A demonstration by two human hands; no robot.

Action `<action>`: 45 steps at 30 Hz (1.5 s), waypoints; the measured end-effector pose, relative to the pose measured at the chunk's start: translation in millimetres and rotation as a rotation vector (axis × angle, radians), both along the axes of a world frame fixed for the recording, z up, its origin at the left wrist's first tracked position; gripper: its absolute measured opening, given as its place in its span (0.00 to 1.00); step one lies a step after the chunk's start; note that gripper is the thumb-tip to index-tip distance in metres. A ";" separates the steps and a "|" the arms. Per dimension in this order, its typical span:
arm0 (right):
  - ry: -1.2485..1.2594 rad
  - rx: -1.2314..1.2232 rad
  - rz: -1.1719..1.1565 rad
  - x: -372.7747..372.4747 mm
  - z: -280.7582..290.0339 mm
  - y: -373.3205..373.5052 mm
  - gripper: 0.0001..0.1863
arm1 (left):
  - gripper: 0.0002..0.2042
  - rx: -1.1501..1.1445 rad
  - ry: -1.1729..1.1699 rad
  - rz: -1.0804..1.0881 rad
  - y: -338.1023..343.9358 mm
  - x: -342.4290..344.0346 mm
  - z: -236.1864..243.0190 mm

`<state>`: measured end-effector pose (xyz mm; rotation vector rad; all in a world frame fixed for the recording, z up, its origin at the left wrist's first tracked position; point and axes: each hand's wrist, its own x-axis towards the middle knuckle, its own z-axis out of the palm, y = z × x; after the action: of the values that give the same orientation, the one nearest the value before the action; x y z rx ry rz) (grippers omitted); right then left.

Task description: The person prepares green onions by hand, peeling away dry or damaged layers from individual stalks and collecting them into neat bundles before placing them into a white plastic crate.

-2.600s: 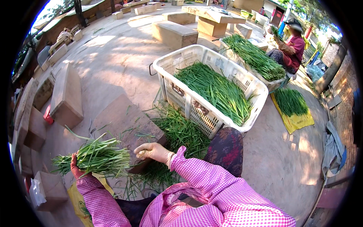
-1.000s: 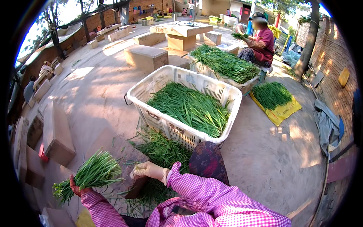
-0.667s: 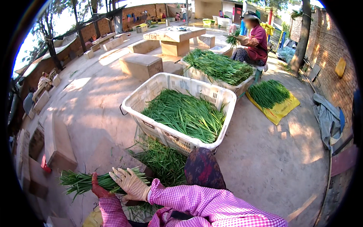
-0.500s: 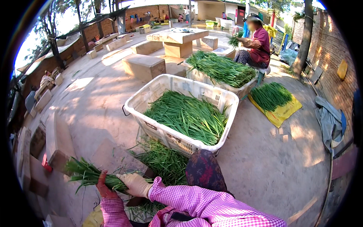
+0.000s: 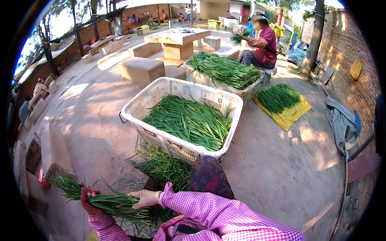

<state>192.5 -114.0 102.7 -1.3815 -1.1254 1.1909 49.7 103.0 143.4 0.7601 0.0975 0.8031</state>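
Observation:
A long bunch of garlic chives lies across my two hands at the lower left. My left hand, reddish, is closed round the bunch, with leaf tips sticking out to its left. My right hand, in a pale glove, has its fingers closed on the strands toward the other end, where loose ends hang below it. Just beyond my knee stands a white slatted plastic crate filled with more chives. A heap of loose green blades is on the ground between my hands and the crate.
Behind the crate stands a second crate piled with chives. A co-worker sits beside it holding a bunch. Chives lie on a yellow sack to the right. Stone table and benches stand further off; a brick wall is at right.
My hands have moved apart: the left has gone left with the bunch, and the right is now farther along toward the bunch's other end. The whole view has shifted slightly, moving surroundings left.

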 end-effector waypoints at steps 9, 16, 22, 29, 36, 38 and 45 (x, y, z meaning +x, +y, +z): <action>0.610 0.078 -0.281 -10.9 -37.9 15.8 0.16 | 0.12 0.086 -0.069 -0.198 -1.6 -10.3 -4.2; 0.472 0.116 -0.394 -4.5 -15.7 13.9 0.10 | 0.07 0.217 0.333 0.040 24.0 -40.6 -12.3; 0.869 0.055 -0.253 -22.2 -1.2 7.0 0.10 | 0.14 0.185 0.460 0.264 20.6 -60.5 -1.7; 0.530 0.137 -0.260 21.6 30.7 -28.1 0.12 | 0.10 -0.324 0.243 0.595 120.6 -88.8 -82.4; 0.322 0.141 -0.444 9.6 16.3 15.2 0.12 | 0.10 -0.455 0.283 0.719 78.3 -98.7 -45.1; 0.317 0.196 -0.398 -4.3 27.2 32.6 0.12 | 0.10 -0.407 0.238 0.785 77.1 -101.0 -51.4; 0.063 0.169 -0.412 -49.4 -2.9 77.6 0.15 | 0.14 -0.300 0.235 0.506 72.7 -84.0 -64.3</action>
<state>143.1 -36.4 99.8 -1.3535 -0.8247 0.8178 -34.3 175.6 79.1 0.5447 0.6274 1.1430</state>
